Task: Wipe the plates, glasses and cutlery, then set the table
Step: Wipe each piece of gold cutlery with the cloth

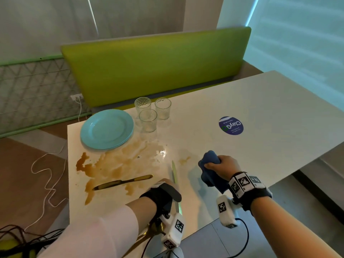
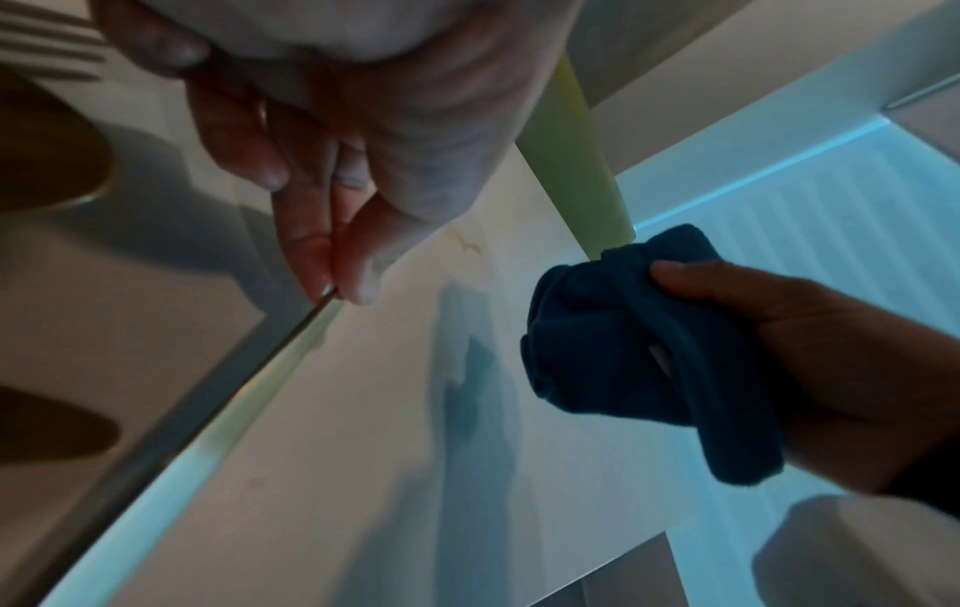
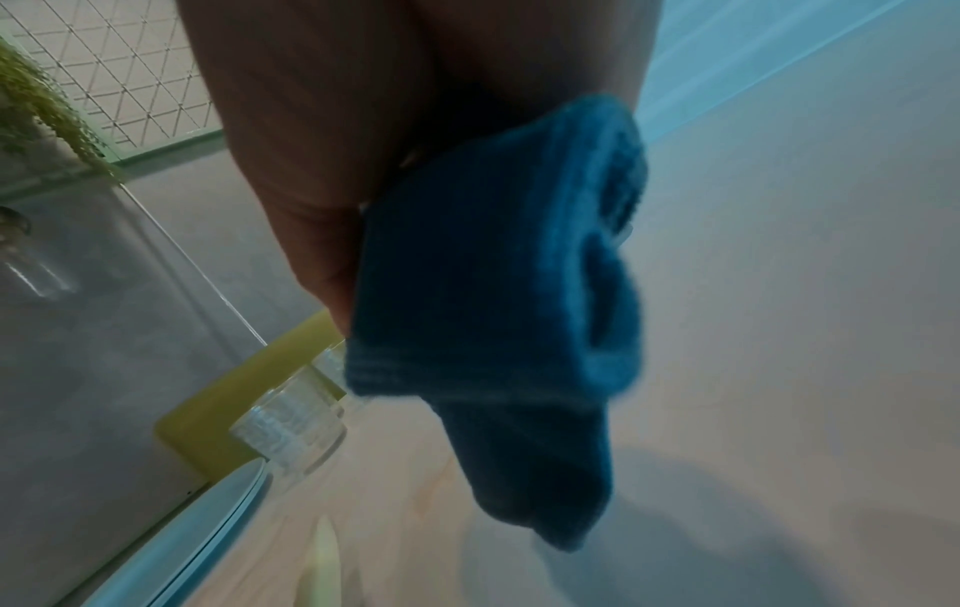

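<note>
My left hand (image 2: 332,172) pinches a thin, shiny knife (image 1: 175,175) by its handle just inside the table's (image 1: 260,108) near edge while my right hand (image 1: 223,165) clutches a bunched blue terry cloth (image 1: 209,161) beside it, smooth white tabletop stretching bare rightward, sticky brown spill (image 1: 119,164) leftward.

Cool bluish daylight is coming in from your right through the blinds (image 1: 301,49), washing the far side of the white surface (image 1: 260,101) pale. A small hot glare is flaring on the wet spill (image 1: 162,153). In the head view the edges are bowing outward. Your wrist views are running dim and soft: the blue cloth (image 3: 499,287) is smearing with motion blur, and the hands (image 2: 332,164) are showing as dark, backlit shapes casting soft grey shadows on the surface.
</note>
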### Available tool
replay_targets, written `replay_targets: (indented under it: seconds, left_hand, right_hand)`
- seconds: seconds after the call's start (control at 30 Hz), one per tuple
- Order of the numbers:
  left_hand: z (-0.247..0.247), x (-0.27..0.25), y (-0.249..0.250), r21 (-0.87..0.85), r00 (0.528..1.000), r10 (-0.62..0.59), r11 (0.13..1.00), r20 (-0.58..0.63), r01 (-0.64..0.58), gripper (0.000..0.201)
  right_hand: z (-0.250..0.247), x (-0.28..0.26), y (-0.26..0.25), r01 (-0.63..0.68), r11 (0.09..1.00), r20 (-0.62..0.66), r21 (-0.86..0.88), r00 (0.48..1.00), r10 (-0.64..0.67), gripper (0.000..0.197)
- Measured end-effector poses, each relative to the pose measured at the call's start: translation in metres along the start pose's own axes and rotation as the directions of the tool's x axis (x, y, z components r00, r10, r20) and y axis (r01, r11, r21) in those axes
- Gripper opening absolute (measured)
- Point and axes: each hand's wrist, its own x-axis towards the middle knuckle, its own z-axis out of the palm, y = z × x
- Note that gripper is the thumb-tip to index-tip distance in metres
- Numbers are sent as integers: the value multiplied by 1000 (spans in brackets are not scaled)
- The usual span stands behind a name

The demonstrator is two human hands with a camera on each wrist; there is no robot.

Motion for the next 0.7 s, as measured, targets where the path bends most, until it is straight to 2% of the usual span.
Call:
replay_targets:
  seconds: [0.13, 0.2, 0.3, 0.4, 0.57, 0.7]
  left_hand:
    - [-9, -8, 7, 234, 992, -18, 972, 128, -13, 21]
    - [-10, -10, 10, 328, 992, -21, 945, 125, -21, 24]
    - [-7, -9, 14, 379, 995, -49, 925, 86, 13, 30]
    - [-6, -8, 14, 451, 996, -78, 891, 33, 55, 50]
    - [-20, 5, 3, 299, 985, 56, 954, -164, -5, 42]
    - [-81, 5, -11, 381, 983, 46, 924, -176, 25, 36]
  right_hand:
    - [3, -2, 4, -4, 1000, 8, 11, 1000, 4, 36]
    - [2, -1, 7, -9, 1000, 2, 9, 1000, 9, 37]
    - [0, -1, 9, -13, 1000, -4, 12, 1000, 14, 36]
    - [-2, 0, 9, -15, 1000, -2, 22, 1000, 15, 35]
    - [-1, 3, 4, 3, 1000, 1, 24, 1000, -3, 36]
    - [-1, 7, -2, 15, 1000, 7, 23, 1000, -15, 35]
